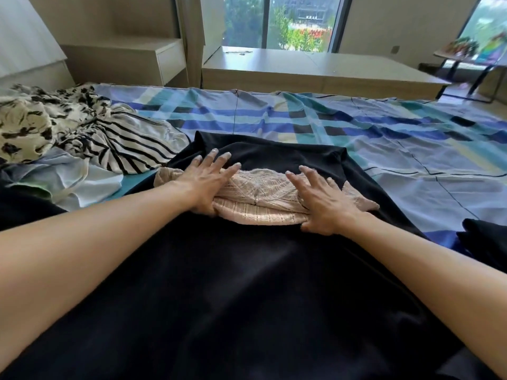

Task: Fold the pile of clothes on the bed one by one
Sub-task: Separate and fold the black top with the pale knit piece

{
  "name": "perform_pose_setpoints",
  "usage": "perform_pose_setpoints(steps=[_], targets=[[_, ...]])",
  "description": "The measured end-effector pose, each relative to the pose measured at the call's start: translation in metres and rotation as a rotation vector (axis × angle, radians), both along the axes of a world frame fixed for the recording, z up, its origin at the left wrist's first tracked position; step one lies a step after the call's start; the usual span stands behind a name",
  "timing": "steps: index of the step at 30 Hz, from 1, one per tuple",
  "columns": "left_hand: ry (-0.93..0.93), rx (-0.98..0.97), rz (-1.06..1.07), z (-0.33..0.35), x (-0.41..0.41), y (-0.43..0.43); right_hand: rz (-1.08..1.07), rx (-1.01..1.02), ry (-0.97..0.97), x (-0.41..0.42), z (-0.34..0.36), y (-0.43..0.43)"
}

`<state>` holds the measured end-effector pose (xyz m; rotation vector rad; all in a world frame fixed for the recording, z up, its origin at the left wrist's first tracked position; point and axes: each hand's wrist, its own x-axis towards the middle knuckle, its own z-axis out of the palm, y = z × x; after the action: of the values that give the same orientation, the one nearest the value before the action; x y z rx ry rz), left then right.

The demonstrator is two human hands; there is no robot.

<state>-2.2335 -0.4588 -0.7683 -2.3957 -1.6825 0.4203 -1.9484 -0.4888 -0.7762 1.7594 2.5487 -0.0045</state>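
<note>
A black garment [247, 283] lies spread flat on the bed in front of me, its far end folded over. A pale pink lace piece [263, 193] shows across its middle. My left hand [205, 185] presses flat on the left end of the lace, fingers spread onto the black cloth. My right hand [321, 198] presses flat on the right end, fingers straight. At the left lies the pile: a cream garment with black blotches [30, 124], a black-and-white striped one [131, 144] and a pale blue-white one [79, 185].
The bed carries a blue, teal and white checked sheet [384, 138]. Another dark cloth [485, 239] sits at the right edge. Beyond the bed stand a low beige cabinet [315, 69], a shelf unit [131, 56] and a small side table [466, 56] by the window.
</note>
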Motion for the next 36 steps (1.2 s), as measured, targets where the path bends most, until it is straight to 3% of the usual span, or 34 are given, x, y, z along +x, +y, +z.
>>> perform_pose_setpoints(steps=[5, 11, 16, 23, 31, 36], targets=[[-0.136, -0.001, -0.028, -0.001, 0.008, 0.023, -0.114, -0.063, -0.010, -0.018, -0.009, 0.034], [-0.175, 0.091, -0.221, 0.030, 0.000, 0.000, 0.083, 0.146, -0.073, -0.010, 0.012, 0.019], [-0.066, 0.134, -0.367, 0.062, -0.008, -0.078, 0.250, 0.309, -0.150, 0.005, 0.037, -0.052], [0.009, 0.097, -0.475, 0.035, -0.010, -0.205, 0.345, 0.314, -0.186, 0.006, 0.020, -0.184], [0.014, 0.131, -0.512, 0.003, -0.011, -0.267, 0.365, 0.102, -0.025, 0.018, -0.010, -0.254], [0.073, -0.158, -0.245, -0.009, -0.012, -0.278, 0.382, -0.168, 0.137, 0.039, -0.011, -0.252]])
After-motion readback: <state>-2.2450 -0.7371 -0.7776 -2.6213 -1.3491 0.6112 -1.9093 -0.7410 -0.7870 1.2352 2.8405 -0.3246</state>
